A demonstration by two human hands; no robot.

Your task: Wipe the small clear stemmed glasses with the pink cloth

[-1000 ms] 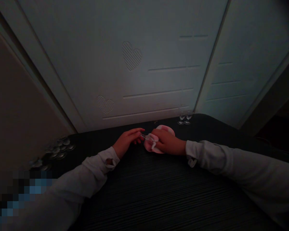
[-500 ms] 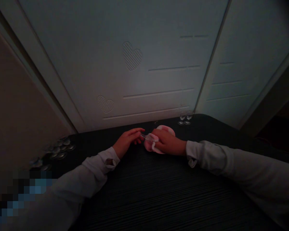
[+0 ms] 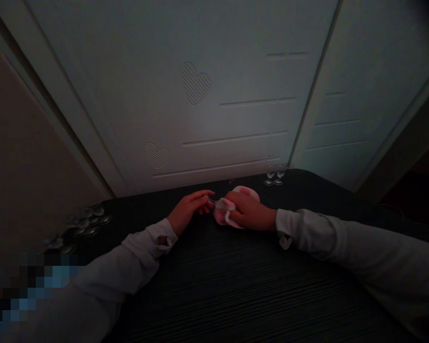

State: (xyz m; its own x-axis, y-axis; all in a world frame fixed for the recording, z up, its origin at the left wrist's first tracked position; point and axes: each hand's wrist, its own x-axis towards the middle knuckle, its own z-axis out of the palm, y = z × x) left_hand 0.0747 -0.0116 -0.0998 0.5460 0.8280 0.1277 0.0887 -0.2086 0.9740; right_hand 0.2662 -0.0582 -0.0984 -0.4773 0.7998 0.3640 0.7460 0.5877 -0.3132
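Observation:
Between my two hands is a small clear stemmed glass (image 3: 211, 202), lying sideways and partly covered. My left hand (image 3: 188, 209) pinches the stem end of it, with the fingertips pointing right. A pink and white cloth (image 3: 220, 217) is bunched around the glass's other end. My right hand (image 3: 253, 211) grips this cloth from above, and the fingers hide most of what it wraps. Part of the cloth (image 3: 250, 191) spreads out behind the right hand, on the dark table.
Two clear stemmed glasses (image 3: 274, 176) stand upright at the table's back edge, right of centre. Several more glasses (image 3: 88, 220) cluster at the left edge. The dark grained table (image 3: 214, 286) meets a white panel (image 3: 128, 95) with carved hearts. Light is dim.

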